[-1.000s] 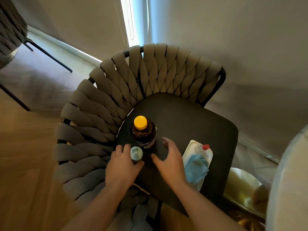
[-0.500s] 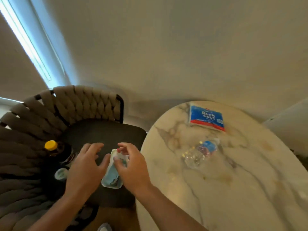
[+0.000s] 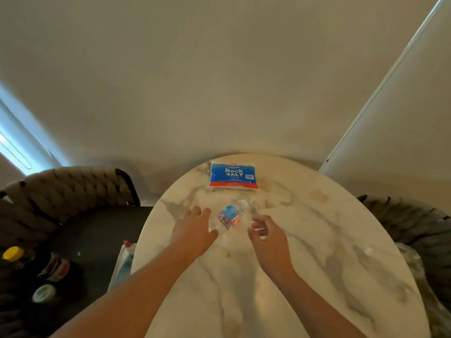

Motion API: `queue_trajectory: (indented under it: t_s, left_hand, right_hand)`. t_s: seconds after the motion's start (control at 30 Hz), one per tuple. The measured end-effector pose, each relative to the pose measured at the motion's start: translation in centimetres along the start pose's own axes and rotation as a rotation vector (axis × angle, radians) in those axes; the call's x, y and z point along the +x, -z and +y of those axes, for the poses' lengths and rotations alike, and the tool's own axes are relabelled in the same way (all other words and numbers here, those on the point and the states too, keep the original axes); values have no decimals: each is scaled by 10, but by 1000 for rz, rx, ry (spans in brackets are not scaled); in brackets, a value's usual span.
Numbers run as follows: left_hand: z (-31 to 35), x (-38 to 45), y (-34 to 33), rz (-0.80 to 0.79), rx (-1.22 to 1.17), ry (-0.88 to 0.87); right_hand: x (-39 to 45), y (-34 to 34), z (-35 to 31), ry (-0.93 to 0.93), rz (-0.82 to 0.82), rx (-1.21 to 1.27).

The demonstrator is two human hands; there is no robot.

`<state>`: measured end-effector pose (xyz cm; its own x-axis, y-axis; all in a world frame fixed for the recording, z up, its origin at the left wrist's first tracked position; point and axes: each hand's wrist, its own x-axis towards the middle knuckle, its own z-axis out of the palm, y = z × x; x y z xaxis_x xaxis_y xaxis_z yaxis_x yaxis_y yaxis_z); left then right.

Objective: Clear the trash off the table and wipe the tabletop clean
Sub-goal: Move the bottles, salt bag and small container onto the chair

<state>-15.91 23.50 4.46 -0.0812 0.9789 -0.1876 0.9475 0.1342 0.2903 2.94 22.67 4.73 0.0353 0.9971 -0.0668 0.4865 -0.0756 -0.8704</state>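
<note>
A crushed clear plastic bottle (image 3: 230, 217) with a blue and red label lies on the round marble table (image 3: 305, 252), near its middle. My left hand (image 3: 195, 230) hovers just left of the bottle with fingers loosely spread, holding nothing. My right hand (image 3: 268, 236) is just right of the bottle, fingers loosely curled and empty. Neither hand touches the bottle as far as I can tell. A blue bag of rock salt (image 3: 233, 176) lies flat at the table's far edge.
A woven chair (image 3: 73, 189) stands left of the table. On its dark seat are a yellow-capped bottle (image 3: 14, 256), a small round shaker (image 3: 44, 293) and a white tray (image 3: 123, 262) with a blue cloth. Another woven chair (image 3: 402, 220) is at the right.
My view swung from the chair seat to the table. Both hands left the tray on the chair and moved over the tabletop, either side of the crushed bottle.
</note>
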Motion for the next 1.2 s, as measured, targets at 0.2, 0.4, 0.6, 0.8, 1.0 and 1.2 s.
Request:
queue_trajectory:
  t_s: [0.2,0.4,0.6,0.8,1.0,1.2]
  left_hand:
    - [36,75,-55,-101,122,-8]
    - [46,93,-68,-108,100,-44]
    - [39,88,-39,-73,-296,37]
    - [-23,63,-1,-37,-915,167]
    - [-82,52,8,-114,-1497,440]
    - [-108,62,13,-117,-1389,411]
  right_hand:
    - [12,47,43,-158,24,-110]
    - [57,27,44,-244,2,-180]
    - [132,-15,24,-256,27,-160]
    - [238,-58,12,-76,-35,-467]
    - [315,-96,-2,29,-526,-856]
    - [323,-112,-11,89,-431,-1177]
